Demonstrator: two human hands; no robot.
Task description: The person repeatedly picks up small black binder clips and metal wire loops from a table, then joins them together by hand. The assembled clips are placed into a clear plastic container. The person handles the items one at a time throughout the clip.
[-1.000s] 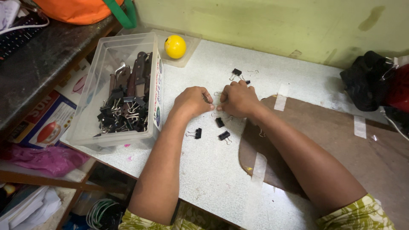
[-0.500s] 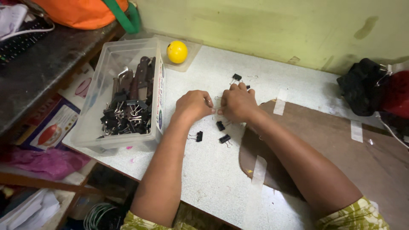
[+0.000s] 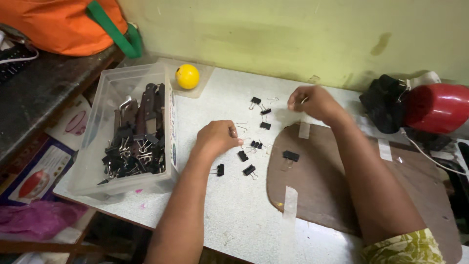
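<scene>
Beside scattered binder clips (image 3: 243, 155), left hand (image 3: 217, 138) fingers curled, grip hidden, right hand (image 3: 312, 101) blurred.

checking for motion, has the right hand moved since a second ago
Yes. The right hand was pressed up against the left hand over the binder clips; now it is apart from it, farther out toward the wall, beyond the top edge of the brown board.

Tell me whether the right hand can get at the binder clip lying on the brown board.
Probably yes. The right hand is up near the wall, and the binder clip lies alone on the brown board, just beside that forearm. Nothing covers it or stands between them; the left hand is off to the side.
</scene>
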